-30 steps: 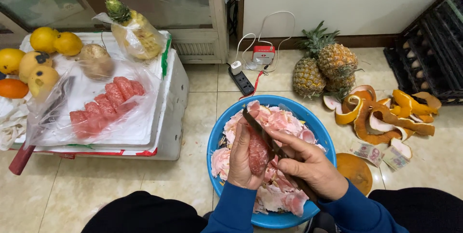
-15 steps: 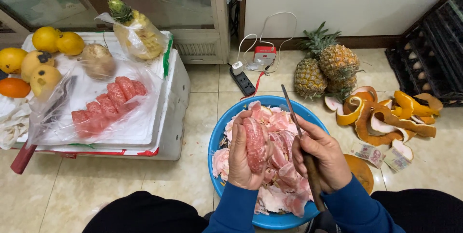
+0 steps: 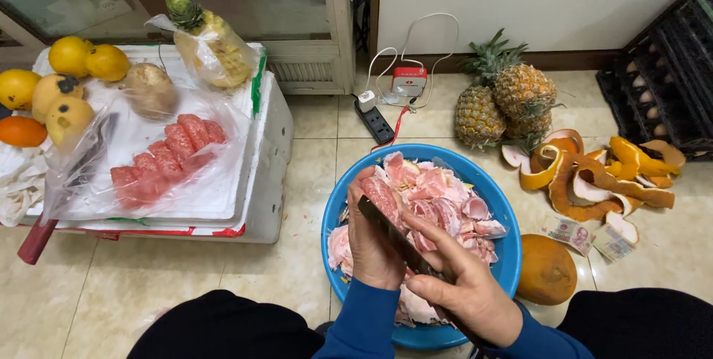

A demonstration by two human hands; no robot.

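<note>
Head camera view shows the left hand [image 3: 373, 244] grasping a pink pomelo segment [image 3: 380, 194] above the blue basin [image 3: 496, 203] of peeled flesh. The right hand [image 3: 464, 291] is clenched around a knife [image 3: 394, 234], and its blade lies against the segment. Pineapples [image 3: 505, 103] stand near.

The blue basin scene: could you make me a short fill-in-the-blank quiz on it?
1. The left hand holds a pink fruit segment over the ____ basin.
2. The right hand holds a ____ against that segment.
3. Two whole ____ stand on the floor beyond the basin.
4. Peeled pink segments lie on the ____ foam box.

Missing words: blue; knife; pineapples; white
</note>
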